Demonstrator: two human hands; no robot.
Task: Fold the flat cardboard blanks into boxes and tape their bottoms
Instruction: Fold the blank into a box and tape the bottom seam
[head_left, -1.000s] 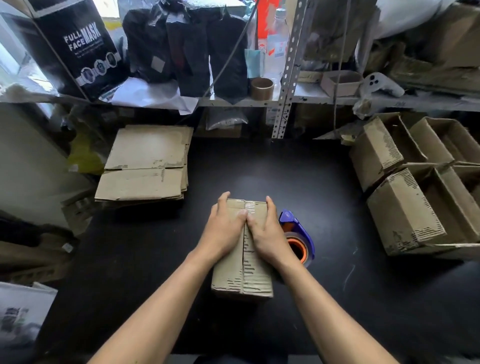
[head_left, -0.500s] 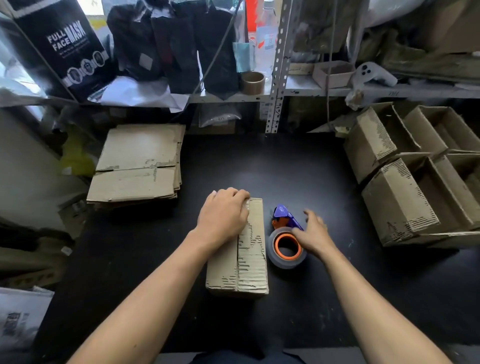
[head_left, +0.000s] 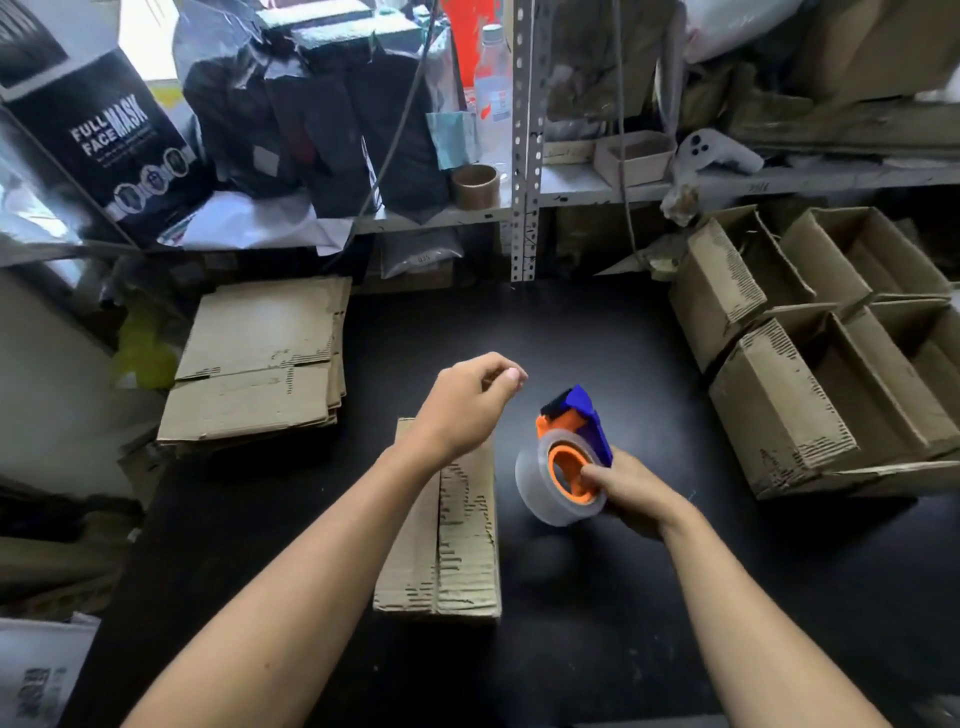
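A folded cardboard box lies bottom-up on the black table, its two flaps meeting along a centre seam. My left hand hovers above the box's far end, its fingers curled and its thumb against the fingertips; I see nothing between them. My right hand grips a tape dispenser with an orange core, a blue head and a clear roll. It holds the dispenser off the table, just right of the box. A stack of flat cardboard blanks lies at the back left.
Several open folded boxes stand at the right side of the table. A metal shelf behind holds a black "FULL FACE MASK" carton, dark bags, a bottle and an empty tape core.
My right hand left the box, took hold of the tape dispenser and lifted it off the table. My left hand rose off the box's flaps toward the dispenser's head.
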